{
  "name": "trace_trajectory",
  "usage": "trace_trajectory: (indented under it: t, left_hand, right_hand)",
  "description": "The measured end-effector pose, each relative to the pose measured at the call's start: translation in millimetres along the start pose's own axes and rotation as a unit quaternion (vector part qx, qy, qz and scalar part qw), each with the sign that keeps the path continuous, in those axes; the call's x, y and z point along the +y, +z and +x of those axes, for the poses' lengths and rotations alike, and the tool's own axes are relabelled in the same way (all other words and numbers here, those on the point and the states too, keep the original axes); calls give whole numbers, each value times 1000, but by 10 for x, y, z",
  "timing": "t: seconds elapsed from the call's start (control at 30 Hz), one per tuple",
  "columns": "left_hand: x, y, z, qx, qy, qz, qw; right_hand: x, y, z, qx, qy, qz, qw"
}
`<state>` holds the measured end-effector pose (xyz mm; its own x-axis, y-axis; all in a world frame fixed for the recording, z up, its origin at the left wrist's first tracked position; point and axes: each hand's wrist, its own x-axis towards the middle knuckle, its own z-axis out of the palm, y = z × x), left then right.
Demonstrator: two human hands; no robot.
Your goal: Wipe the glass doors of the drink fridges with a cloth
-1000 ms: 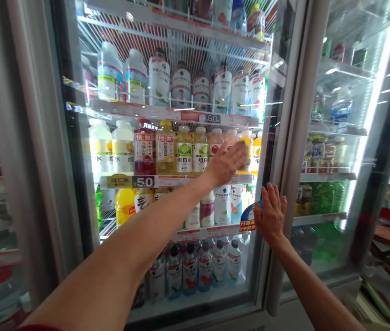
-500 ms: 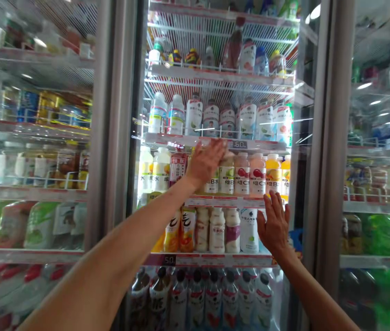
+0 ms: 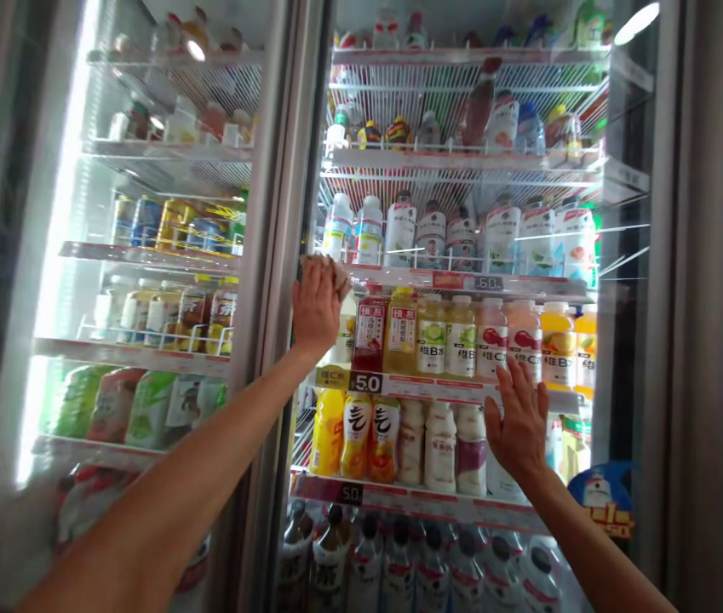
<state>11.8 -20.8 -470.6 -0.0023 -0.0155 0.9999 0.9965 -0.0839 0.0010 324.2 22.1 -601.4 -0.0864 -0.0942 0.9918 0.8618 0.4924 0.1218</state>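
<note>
Left hand (image 3: 315, 306) clenched on cloth (image 3: 330, 271) at glass door's (image 3: 616, 358) nine o'clock edge; right hand (image 3: 519, 426) flat, released, at five o'clock.

A crumpled brownish cloth (image 3: 326, 271) is pressed flat against the upright, closed glass fridge door (image 3: 616, 255), near its left edge.

red bottle (image 3: 370, 332), yellow bottles (image 3: 328, 430), white shelves (image 3: 456, 162)
</note>
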Motion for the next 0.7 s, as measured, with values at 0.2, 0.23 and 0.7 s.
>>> trace_trajectory:
  t: [0.2, 0.23, 0.7]
  left_hand:
    - [487, 166, -372, -28, 75, -106, 991]
    - [553, 193, -369, -18, 50, -125, 991]
    - [-339, -388, -832, -153, 64, -2, 986]
  right_hand:
    - [-720, 135, 457, 10, -73, 169, 983]
    - [-884, 182, 571, 13, -84, 207, 975]
    - [-1991, 969, 1367, -24, -54, 192, 980]
